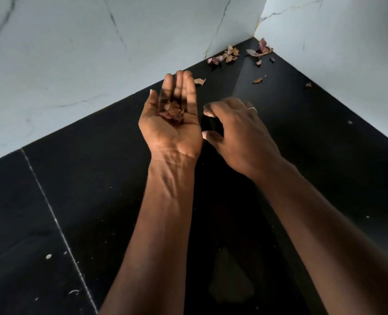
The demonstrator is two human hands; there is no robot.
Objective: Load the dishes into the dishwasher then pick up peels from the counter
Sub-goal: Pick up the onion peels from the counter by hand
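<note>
The left hand (172,126) is spread flat, palm up, with peels (171,111) in it. The right hand (234,130) beside it is loosely bent, holding nothing. Other peels (225,56) lie in the far corner of the counter (97,178).

A: What colour is seen on the counter (325,155)?
B: Black, dotted with tiny white specks and crossed by one thin pale line.
A: And the walls (74,53)?
B: White, marked with thin dark veins.
A: The peels (228,54)?
B: Pink, purple and brown are seen.
</note>
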